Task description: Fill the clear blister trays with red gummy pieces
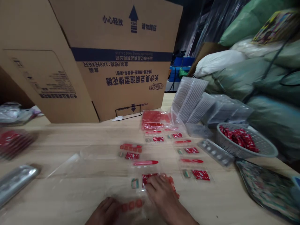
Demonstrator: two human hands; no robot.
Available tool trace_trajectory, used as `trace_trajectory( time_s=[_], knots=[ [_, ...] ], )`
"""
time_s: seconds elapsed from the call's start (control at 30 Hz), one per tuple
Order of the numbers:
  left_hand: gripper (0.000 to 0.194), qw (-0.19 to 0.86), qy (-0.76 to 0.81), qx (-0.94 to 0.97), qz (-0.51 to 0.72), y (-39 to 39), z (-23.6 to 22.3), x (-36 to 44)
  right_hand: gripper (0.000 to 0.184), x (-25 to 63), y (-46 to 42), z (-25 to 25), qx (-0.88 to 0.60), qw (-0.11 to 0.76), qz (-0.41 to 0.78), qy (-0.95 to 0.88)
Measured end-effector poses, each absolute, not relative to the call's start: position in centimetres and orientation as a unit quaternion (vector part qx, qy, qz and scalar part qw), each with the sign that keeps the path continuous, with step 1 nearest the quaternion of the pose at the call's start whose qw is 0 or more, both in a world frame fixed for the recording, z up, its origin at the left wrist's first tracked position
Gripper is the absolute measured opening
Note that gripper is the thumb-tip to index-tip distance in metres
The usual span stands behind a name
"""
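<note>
The right hand [162, 197] is pressing a soft clear plastic bag [138, 195] on the pale wood table [47, 200], with the left hand [104, 212] lying apart; the bag seems light and slippery, best pinched at its edge.

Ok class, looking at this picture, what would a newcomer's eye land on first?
The big cardboard carton with blue print towers at the table's far side. Nearer, rows of red packets lie on clear plastic sheets, the right hand resting on one near the left hand. At right, a grey basket of red packets sits before bulging green sacks.
</note>
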State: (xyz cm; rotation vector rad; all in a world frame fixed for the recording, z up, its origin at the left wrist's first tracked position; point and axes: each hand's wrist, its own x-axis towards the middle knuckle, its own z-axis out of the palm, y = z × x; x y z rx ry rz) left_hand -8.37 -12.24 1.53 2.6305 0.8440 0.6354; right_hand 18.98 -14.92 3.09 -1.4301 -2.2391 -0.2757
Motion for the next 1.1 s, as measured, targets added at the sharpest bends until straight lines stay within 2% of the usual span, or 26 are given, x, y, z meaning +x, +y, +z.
trace_trajectory(
  time_s=[0.17,0.23,0.33,0.43,0.6,0.83,0.97,1.1],
  knots=[
    [0.015,0.158,0.418,0.837,0.315,-11.2,3.9,-7.9,0.007,16.2,-14.3,2.3,-0.515,0.144,-0.013,-0.845],
    [0.019,0.178,0.41,0.849,0.282,-9.9,4.8,-7.0,0.001,15.8,-13.9,3.0,-0.532,0.125,0.036,-0.836],
    [0.025,0.22,0.389,0.867,0.22,-8.0,5.3,-5.3,0.008,15.4,-13.0,4.7,-0.543,0.141,0.106,-0.821],
    [0.021,0.238,0.385,0.868,0.204,-6.6,4.8,-4.1,0.014,14.7,-11.5,5.7,-0.544,0.15,0.146,-0.812],
    [0.023,0.265,0.39,0.862,0.187,-5.6,3.5,-3.4,0.016,13.7,-8.9,5.1,-0.525,0.15,0.16,-0.822],
    [0.014,0.255,0.433,0.84,0.206,-5.5,3.2,-3.4,0.012,13.7,-8.8,4.9,-0.487,0.152,0.159,-0.845],
    [0.015,0.234,0.42,0.845,0.233,-8.2,3.8,-6.0,0.014,14.3,-10.8,5.3,-0.489,0.162,0.144,-0.845],
    [0.01,0.199,0.352,0.882,0.242,-12.5,2.9,-9.8,0.008,14.1,-13.9,5.7,-0.473,0.182,0.152,-0.848]
  ],
)
